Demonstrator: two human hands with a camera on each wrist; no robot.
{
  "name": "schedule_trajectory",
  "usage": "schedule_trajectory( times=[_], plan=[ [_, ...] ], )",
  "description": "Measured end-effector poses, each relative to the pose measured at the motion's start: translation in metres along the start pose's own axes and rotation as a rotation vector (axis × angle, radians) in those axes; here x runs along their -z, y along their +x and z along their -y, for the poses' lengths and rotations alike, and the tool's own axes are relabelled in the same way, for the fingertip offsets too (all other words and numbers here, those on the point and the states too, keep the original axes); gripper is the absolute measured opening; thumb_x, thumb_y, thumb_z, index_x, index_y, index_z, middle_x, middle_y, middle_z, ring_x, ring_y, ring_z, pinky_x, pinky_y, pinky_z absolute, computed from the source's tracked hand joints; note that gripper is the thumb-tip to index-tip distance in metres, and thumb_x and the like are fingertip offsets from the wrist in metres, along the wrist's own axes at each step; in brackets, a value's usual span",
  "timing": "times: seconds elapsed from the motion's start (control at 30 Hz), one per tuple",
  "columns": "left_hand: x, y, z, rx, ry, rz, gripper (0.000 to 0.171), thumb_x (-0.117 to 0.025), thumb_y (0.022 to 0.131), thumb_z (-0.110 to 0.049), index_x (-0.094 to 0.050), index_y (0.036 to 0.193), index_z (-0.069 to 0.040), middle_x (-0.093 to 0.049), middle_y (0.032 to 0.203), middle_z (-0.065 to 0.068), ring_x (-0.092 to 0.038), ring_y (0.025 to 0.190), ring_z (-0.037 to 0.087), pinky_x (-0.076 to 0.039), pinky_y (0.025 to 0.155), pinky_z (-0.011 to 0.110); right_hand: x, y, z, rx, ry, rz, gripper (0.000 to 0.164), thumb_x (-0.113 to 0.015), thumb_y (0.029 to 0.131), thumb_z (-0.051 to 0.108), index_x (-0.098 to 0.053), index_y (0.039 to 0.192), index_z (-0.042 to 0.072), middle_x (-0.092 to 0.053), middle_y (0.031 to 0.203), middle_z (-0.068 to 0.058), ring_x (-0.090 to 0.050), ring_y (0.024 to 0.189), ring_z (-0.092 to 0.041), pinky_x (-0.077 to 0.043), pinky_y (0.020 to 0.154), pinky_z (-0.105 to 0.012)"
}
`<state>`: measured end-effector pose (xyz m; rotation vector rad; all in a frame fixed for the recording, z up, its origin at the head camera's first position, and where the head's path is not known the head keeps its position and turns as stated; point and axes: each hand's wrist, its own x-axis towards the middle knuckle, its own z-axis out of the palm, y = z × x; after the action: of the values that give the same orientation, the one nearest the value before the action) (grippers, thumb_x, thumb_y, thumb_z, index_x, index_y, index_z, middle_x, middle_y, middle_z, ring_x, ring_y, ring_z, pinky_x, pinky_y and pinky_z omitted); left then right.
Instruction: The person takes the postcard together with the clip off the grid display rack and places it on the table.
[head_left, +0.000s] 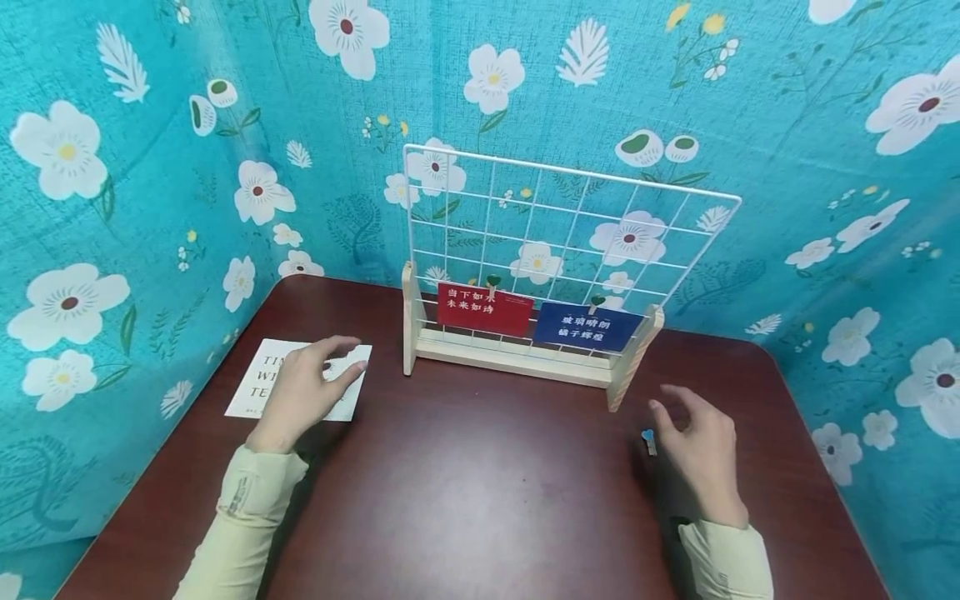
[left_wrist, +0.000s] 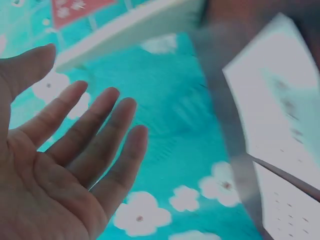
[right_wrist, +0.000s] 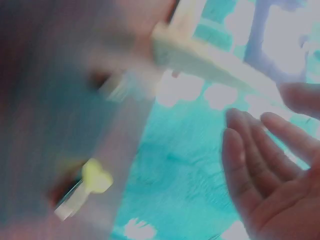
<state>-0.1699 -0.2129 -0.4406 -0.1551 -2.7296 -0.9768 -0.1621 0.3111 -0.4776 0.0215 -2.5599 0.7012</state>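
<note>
My left hand (head_left: 300, 387) hovers over a white card (head_left: 255, 379) with printed lettering at the table's left, hiding part of it. In the left wrist view its fingers are spread and hold nothing; two white pieces, an upper card (left_wrist: 275, 95) and a lower one (left_wrist: 285, 210), show there. At the right, my right hand (head_left: 701, 442) is beside a small clip with a blue top (head_left: 648, 442), apart from it, thumb and fingers separated. A yellow heart-topped clip (right_wrist: 95, 177) appears in the right wrist view, where the other clip (right_wrist: 122, 87) is blurred.
A white wire grid (head_left: 570, 225) on a wooden stand (head_left: 517, 362) occupies the table's back. Clipped on it are a red card (head_left: 483, 317) and a blue card (head_left: 588, 329), each under a green clip. Flowered teal cloth (head_left: 360, 225) hangs behind the dark table (head_left: 480, 500).
</note>
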Motion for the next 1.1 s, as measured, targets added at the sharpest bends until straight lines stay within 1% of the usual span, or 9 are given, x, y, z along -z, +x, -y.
schedule_trajectory(
  times=[0.07, 0.13, 0.27, 0.37, 0.47, 0.7, 0.87, 0.97, 1.1],
  plan=[
    [-0.001, 0.004, -0.012, -0.033, -0.029, -0.016, 0.041, -0.075, 0.097, -0.023, -0.068, 0.134, -0.006, -0.072, 0.131, 0.018, -0.069, 0.12, 0.039, -0.055, 0.102, 0.06, -0.002, 0.002, 0.011, 0.05, 0.042, -0.042, 0.031, -0.08, 0.089, 0.01, -0.075, 0.118, 0.002, -0.079, 0.097, -0.019, -0.074, 0.075, -0.033, -0.048, 0.065, -0.014],
    [0.0, 0.009, -0.025, -0.06, -0.046, -0.034, 0.043, -0.076, 0.096, -0.026, -0.068, 0.134, -0.008, -0.072, 0.131, 0.016, -0.069, 0.121, 0.038, -0.054, 0.104, 0.059, -0.002, 0.006, 0.023, 0.079, 0.077, -0.056, 0.032, -0.08, 0.089, 0.009, -0.075, 0.12, 0.003, -0.079, 0.099, -0.017, -0.073, 0.074, -0.03, -0.043, 0.065, -0.005],
    [0.001, 0.019, -0.046, -0.117, -0.067, -0.067, 0.044, -0.077, 0.095, -0.026, -0.069, 0.133, -0.007, -0.074, 0.129, 0.015, -0.071, 0.119, 0.035, -0.056, 0.102, 0.056, -0.004, 0.018, 0.044, 0.113, 0.133, -0.058, 0.031, -0.079, 0.089, 0.006, -0.075, 0.12, 0.004, -0.079, 0.101, -0.016, -0.074, 0.076, -0.028, -0.043, 0.068, -0.001],
    [-0.004, 0.027, -0.06, -0.146, -0.086, -0.064, 0.044, -0.078, 0.094, -0.024, -0.069, 0.134, -0.008, -0.074, 0.129, 0.014, -0.071, 0.118, 0.034, -0.058, 0.099, 0.054, -0.007, 0.026, 0.054, 0.15, 0.156, -0.066, 0.029, -0.079, 0.089, 0.006, -0.076, 0.118, 0.003, -0.079, 0.099, -0.016, -0.074, 0.075, -0.028, -0.043, 0.069, -0.001],
    [-0.012, 0.034, -0.074, -0.148, -0.099, -0.033, 0.044, -0.078, 0.094, -0.025, -0.069, 0.135, -0.011, -0.074, 0.13, 0.012, -0.071, 0.116, 0.034, -0.058, 0.096, 0.053, -0.009, 0.034, 0.062, 0.173, 0.163, -0.074, 0.03, -0.079, 0.09, 0.007, -0.076, 0.119, 0.003, -0.079, 0.098, -0.016, -0.074, 0.075, -0.028, -0.045, 0.068, -0.005],
    [-0.036, 0.046, -0.099, -0.181, -0.124, 0.03, 0.046, -0.077, 0.095, -0.031, -0.068, 0.136, -0.012, -0.074, 0.132, 0.008, -0.071, 0.119, 0.028, -0.054, 0.104, 0.052, -0.008, 0.049, 0.08, 0.181, 0.165, -0.089, 0.032, -0.078, 0.092, 0.01, -0.074, 0.122, 0.001, -0.079, 0.104, -0.019, -0.076, 0.081, -0.032, -0.06, 0.066, -0.037],
    [-0.053, 0.054, -0.114, -0.212, -0.138, 0.071, 0.046, -0.076, 0.095, -0.033, -0.069, 0.136, -0.012, -0.074, 0.133, 0.007, -0.07, 0.123, 0.027, -0.055, 0.106, 0.05, -0.008, 0.061, 0.087, 0.196, 0.197, -0.096, 0.03, -0.076, 0.094, 0.009, -0.073, 0.123, -0.001, -0.078, 0.107, -0.021, -0.077, 0.083, -0.036, -0.064, 0.069, -0.052],
    [-0.062, 0.059, -0.123, -0.227, -0.136, 0.09, 0.046, -0.076, 0.095, -0.034, -0.069, 0.135, -0.013, -0.074, 0.132, 0.007, -0.07, 0.122, 0.027, -0.055, 0.106, 0.048, -0.008, 0.066, 0.09, 0.203, 0.202, -0.098, 0.029, -0.074, 0.095, 0.008, -0.073, 0.122, -0.001, -0.078, 0.105, -0.022, -0.077, 0.083, -0.036, -0.063, 0.069, -0.054],
    [-0.074, 0.064, -0.134, -0.242, -0.134, 0.108, 0.044, -0.076, 0.094, -0.034, -0.07, 0.133, -0.014, -0.074, 0.132, 0.006, -0.069, 0.121, 0.026, -0.055, 0.107, 0.047, -0.009, 0.071, 0.094, 0.199, 0.192, -0.097, 0.028, -0.073, 0.096, 0.009, -0.074, 0.122, 0.0, -0.079, 0.102, -0.019, -0.077, 0.082, -0.033, -0.063, 0.069, -0.048]
  ],
)
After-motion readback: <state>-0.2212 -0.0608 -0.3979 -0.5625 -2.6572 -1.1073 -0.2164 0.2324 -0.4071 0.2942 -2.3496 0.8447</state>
